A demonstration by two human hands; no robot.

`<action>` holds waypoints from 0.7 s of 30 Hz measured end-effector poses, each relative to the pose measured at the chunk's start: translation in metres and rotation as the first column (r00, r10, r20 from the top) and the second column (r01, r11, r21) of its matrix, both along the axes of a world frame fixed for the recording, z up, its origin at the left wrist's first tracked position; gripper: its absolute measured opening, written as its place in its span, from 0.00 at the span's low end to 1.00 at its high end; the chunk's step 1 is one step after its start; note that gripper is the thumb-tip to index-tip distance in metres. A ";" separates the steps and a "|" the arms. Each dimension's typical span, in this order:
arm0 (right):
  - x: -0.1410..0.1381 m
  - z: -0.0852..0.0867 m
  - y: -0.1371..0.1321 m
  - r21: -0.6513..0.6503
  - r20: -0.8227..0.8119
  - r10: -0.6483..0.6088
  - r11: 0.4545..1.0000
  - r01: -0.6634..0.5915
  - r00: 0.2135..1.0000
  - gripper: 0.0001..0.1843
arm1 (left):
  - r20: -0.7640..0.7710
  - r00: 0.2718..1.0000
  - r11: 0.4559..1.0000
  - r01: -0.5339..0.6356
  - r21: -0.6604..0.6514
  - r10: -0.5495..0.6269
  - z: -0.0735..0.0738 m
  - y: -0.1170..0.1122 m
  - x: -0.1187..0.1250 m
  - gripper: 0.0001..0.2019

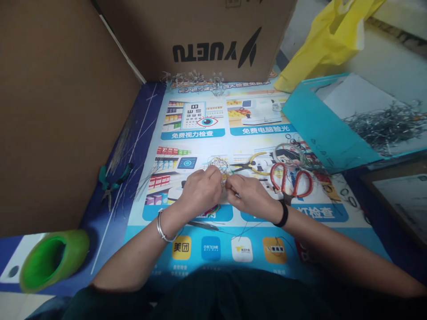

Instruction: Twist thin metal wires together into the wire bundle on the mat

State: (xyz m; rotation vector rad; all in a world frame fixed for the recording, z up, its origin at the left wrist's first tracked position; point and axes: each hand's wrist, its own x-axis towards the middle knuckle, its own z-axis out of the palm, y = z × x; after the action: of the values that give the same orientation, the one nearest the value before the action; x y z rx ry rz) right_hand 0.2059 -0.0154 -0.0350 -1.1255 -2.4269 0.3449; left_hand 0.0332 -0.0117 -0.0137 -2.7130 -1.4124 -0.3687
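Observation:
My left hand (200,189) and my right hand (248,195) meet over the middle of a printed poster mat (207,129). Both are closed in a pinch on a small tangle of thin gold wire (218,166) that rises between the fingertips. A silver bangle circles my left wrist and a black band my right wrist. Thin wire trails toward me from under the right hand.
Red-handled scissors (292,180) and yellow-handled pliers (248,164) lie just right of my hands, beside wire rings (290,153). Green pliers (111,180) and straight wires lie left. A green tape roll (50,260), cardboard boxes (207,35), a blue tray (320,129) of wire scraps and a yellow bag (330,40) surround the mat.

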 end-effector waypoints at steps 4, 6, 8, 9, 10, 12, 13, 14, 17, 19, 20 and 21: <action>0.001 0.001 0.002 -0.023 0.000 -0.006 1.000 0.006 1.000 0.05 | 0.028 0.999 1.000 -0.017 -0.011 0.017 0.000 0.000 0.000 0.07; 0.002 0.001 0.002 -0.040 -0.029 -0.016 0.999 0.015 0.999 0.04 | 0.073 0.997 0.999 -0.010 -0.049 0.014 0.003 0.002 -0.003 0.07; 0.004 0.001 0.003 -0.051 -0.081 -0.039 0.998 0.035 0.996 0.04 | 0.178 0.983 0.991 0.058 -0.125 -0.035 0.006 0.007 -0.008 0.07; 0.005 0.001 0.003 -0.053 -0.107 -0.053 0.997 0.047 0.993 0.05 | 0.250 0.966 0.980 0.111 -0.164 -0.067 0.009 0.010 -0.011 0.07; 0.005 0.002 0.004 -0.053 -0.128 -0.068 0.997 0.062 0.989 0.05 | 0.314 0.945 0.968 0.159 -0.193 -0.093 0.011 0.012 -0.015 0.06; 0.007 0.002 0.004 -0.049 -0.146 -0.100 0.994 0.094 0.984 0.05 | 0.388 0.913 0.955 0.214 -0.204 -0.122 0.015 0.017 -0.022 0.06; 0.007 0.002 0.004 -0.052 -0.145 -0.113 0.993 0.107 0.983 0.05 | 0.391 0.912 0.953 0.221 -0.207 -0.126 0.017 0.018 -0.025 0.07; 0.007 0.003 0.004 -0.057 -0.140 -0.125 0.991 0.118 0.982 0.05 | 0.378 0.916 0.952 0.222 -0.209 -0.131 0.019 0.019 -0.028 0.07; 0.008 0.002 0.004 -0.068 -0.134 -0.136 0.990 0.127 0.982 0.05 | 0.298 0.942 0.949 0.225 -0.221 -0.154 0.021 0.019 -0.031 0.10; 0.008 0.001 0.004 -0.062 -0.139 -0.130 0.991 0.122 0.982 0.05 | 0.257 0.948 0.947 0.244 -0.208 -0.188 0.019 0.018 -0.029 0.11; 0.008 0.001 0.004 -0.056 -0.141 -0.128 0.991 0.121 0.982 0.05 | 0.247 0.947 0.949 0.254 -0.185 -0.205 0.018 0.018 -0.028 0.10; 0.008 0.000 0.004 -0.052 -0.141 -0.127 0.991 0.121 0.982 0.05 | 0.242 0.945 0.952 0.263 -0.155 -0.221 0.016 0.018 -0.026 0.09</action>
State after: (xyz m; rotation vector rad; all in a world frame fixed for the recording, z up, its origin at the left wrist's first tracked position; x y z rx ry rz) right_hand 0.2141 -0.0114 -0.0349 -1.2200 -2.2222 0.4259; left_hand 0.0073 0.0060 0.0023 -3.0951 -1.2105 -0.6012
